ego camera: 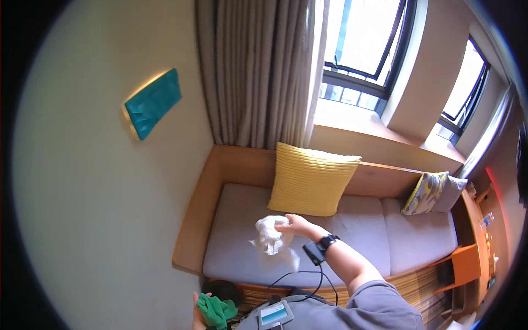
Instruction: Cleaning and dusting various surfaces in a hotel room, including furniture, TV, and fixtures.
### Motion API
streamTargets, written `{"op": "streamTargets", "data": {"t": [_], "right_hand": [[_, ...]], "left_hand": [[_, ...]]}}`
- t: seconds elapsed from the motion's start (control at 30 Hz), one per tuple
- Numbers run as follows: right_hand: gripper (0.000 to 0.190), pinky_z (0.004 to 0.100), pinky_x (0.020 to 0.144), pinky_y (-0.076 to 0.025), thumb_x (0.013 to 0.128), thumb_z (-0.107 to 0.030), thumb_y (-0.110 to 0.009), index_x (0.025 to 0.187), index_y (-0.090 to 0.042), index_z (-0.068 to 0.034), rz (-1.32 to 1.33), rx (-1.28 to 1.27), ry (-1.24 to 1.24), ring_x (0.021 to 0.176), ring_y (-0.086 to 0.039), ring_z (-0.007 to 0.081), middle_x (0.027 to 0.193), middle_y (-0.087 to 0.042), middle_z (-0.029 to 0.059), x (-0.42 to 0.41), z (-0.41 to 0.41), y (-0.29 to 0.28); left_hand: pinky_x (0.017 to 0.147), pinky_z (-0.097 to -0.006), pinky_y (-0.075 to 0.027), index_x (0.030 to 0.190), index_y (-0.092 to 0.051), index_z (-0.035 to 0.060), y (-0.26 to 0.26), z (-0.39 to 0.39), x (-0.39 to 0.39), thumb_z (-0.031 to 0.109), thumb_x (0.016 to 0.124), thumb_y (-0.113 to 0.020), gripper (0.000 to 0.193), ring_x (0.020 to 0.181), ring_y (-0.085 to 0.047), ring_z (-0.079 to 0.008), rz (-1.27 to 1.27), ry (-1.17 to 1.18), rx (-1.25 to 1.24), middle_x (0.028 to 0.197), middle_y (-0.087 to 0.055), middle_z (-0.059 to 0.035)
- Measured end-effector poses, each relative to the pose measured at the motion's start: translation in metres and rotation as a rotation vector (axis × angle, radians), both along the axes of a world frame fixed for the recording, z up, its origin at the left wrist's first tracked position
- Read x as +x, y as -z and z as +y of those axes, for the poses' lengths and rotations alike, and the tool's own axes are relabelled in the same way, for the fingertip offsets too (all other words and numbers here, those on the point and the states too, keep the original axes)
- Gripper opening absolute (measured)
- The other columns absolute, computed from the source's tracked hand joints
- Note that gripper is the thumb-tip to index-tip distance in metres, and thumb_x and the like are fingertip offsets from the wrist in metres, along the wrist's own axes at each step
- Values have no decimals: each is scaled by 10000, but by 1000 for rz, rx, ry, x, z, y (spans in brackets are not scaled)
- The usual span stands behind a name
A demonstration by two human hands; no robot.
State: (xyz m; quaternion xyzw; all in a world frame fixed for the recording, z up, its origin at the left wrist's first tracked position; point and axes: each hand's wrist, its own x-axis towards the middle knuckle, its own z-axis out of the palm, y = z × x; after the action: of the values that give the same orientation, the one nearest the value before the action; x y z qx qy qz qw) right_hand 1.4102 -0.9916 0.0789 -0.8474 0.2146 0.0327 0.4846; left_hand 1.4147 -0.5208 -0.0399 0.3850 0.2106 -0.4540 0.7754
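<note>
My right hand (298, 226) grips a crumpled white cloth or bag (270, 236), its lower end hanging loose and blurred. It is held out over the grey seat cushion (239, 247) of a wooden-framed bench sofa. On that wrist is a black strap (328, 241) with a small black device (314, 253) and a cable (321, 276). Low at the left, my left hand (198, 315) holds a bunched green cloth (216, 310); part of that hand is hidden by the cloth and the picture's bottom edge. A yellow ribbed cushion (315, 181) leans against the sofa's back, just beyond my right hand.
A patterned cushion (425, 193) and a grey cushion (449, 194) stand at the sofa's far end. An orange chair (466, 266) is by a desk with a plastic bottle (487, 219). A dark round object (225, 292) sits near the wall. Curtains (255, 74) hang beside the windows.
</note>
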Motion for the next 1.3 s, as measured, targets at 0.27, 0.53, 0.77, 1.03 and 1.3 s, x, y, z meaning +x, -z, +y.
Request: {"op": "streamTargets", "data": {"t": [0.27, 0.53, 0.77, 1.03, 1.3], "right_hand": [[470, 406, 778, -448, 692, -275, -739, 986, -473, -23, -407, -76, 168, 884, -565, 314, 941, -573, 186, 69, -63, 6], [501, 431, 864, -429, 645, -163, -756, 1061, -489, -84, 0, -445, -448, 1040, -501, 346, 1125, -499, 154, 105, -74, 125], [706, 531, 980, -323, 695, -265, -729, 1317, -395, -247, 108, -529, -548, 1263, -289, 404, 1351, -352, 140, 138, -47, 224], [793, 694, 1005, -112, 735, -444, -672, 1394, -231, -414, 199, -703, -670, 1375, 15, 381, 1509, -56, 69, 251, -11, 350], [561, 687, 1008, -110, 868, -513, -446, 1386, -279, -376, 214, -893, -155, 1377, -46, 358, 1508, -107, 40, 398, -67, 377]], "left_hand": [[578, -425, -519, 800, -515, 148, -74, -137, 17, 543, 819, -558, 397, 664, -580, -239, -65, -247, 213, 729, -557, -57], [857, -355, -440, 1103, -519, 23, 50, -164, 72, 499, 655, -746, 692, 981, -566, -272, -512, 35, 1147, 1036, -597, -159], [883, -401, -447, 1403, -176, 111, 157, -185, 168, 486, 545, -807, 1130, 1077, -533, -350, -543, 637, 1449, 1225, -492, -219], [932, -388, -423, 1399, 210, 175, 212, -219, 218, 421, 479, -862, 1434, 1137, -481, -363, -320, 992, 1382, 1298, -384, -258], [951, -372, -414, 1378, 247, 112, 240, -218, 220, 389, 460, -887, 1485, 1149, -475, -366, -318, 1058, 1384, 1317, -363, -262]]}}
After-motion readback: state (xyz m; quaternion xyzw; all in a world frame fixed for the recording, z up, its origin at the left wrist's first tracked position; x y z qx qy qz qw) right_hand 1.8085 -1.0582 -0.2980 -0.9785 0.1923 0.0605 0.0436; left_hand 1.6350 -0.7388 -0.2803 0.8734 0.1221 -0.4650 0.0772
